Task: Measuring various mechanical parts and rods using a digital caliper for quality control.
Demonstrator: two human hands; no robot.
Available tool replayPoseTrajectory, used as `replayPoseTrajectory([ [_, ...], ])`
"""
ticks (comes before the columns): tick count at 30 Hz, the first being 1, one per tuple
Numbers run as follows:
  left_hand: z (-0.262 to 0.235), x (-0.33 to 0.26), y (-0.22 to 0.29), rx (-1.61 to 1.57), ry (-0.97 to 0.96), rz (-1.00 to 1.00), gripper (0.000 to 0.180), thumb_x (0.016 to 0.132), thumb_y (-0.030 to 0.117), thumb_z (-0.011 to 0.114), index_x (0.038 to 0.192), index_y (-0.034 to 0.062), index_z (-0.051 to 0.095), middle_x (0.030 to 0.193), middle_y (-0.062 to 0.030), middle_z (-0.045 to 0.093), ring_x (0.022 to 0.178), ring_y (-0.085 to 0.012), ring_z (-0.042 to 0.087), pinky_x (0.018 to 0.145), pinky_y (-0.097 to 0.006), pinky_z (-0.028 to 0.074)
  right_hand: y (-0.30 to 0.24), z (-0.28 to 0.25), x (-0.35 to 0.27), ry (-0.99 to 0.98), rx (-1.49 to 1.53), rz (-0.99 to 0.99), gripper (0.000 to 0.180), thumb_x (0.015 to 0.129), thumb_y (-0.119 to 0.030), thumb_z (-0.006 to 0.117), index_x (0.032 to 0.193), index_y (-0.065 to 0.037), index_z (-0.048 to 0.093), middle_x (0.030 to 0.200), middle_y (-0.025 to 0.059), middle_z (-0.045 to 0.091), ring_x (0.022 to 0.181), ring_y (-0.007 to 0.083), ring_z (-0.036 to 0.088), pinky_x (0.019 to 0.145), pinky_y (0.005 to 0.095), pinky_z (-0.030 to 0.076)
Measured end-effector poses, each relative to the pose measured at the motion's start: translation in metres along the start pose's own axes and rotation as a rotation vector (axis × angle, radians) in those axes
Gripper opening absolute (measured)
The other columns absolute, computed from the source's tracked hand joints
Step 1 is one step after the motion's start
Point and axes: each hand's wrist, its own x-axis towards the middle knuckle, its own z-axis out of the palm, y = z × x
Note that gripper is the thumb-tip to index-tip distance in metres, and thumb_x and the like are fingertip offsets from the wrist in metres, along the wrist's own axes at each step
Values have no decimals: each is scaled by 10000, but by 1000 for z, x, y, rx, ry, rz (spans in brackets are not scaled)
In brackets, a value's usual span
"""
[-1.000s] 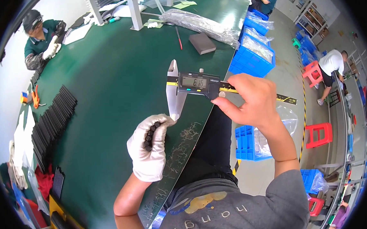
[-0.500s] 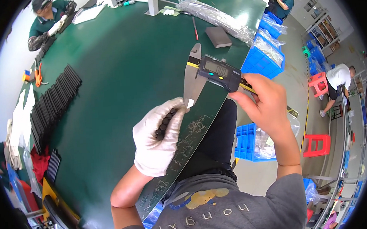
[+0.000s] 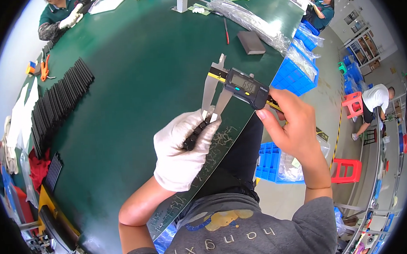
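Note:
My left hand (image 3: 177,151), in a white glove, is closed around several short-looking black rods (image 3: 191,140), their ends facing me. My bare right hand (image 3: 296,123) grips a digital caliper (image 3: 245,87) by its slider end, thumb underneath. The caliper's jaws stand apart, their tips reaching down to the rods at my left fingertips. A rod end appears to lie between the tips, but the fingers partly cover it. On the green table (image 3: 129,85), a long row of black rods (image 3: 59,106) lies to the left.
A dark grey block (image 3: 251,42), a red pen-like tool (image 3: 227,31) and a plastic-wrapped bundle (image 3: 249,24) lie at the far side. Blue crates (image 3: 296,73) line the table's right edge. Orange-handled pliers (image 3: 44,68) and a red cloth (image 3: 39,168) are at left. Co-workers sit beyond.
The caliper's jaws have parted from closed, and their tips have come onto the rods. My left hand has moved slightly right, still holding the rods.

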Motion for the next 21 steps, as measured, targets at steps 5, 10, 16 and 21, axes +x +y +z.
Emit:
replayPoseTrajectory([
  [5,-2,1,-2,18,-10,19,155,764,-14,694,909,17,649,776,-65,641,659,-112,597,608,-218,474,-4,-3,5,-43,-87,28,291,719,-268,734,817,-30,597,665,70,597,496,225,555,440,304,402],
  [10,-1,1,-3,58,-38,20,161,760,-15,697,907,31,653,779,-62,644,660,-121,607,611,-222,480,-2,-5,5,-1,-115,2,307,697,-303,747,791,-50,600,610,61,568,476,222,539,424,304,387],
  [16,-3,-2,-8,62,-11,66,195,760,-16,697,942,31,648,792,-65,651,673,-113,609,611,-230,486,-4,-6,4,-19,-157,-12,300,705,-301,734,812,-56,597,610,62,555,470,233,534,416,314,384],
  [21,-1,-1,-9,77,18,109,216,750,-17,708,952,34,647,787,-65,649,659,-110,605,597,-222,481,-2,-3,0,-22,-103,-51,290,732,-244,702,887,-30,582,689,84,588,501,261,559,435,325,411],
])
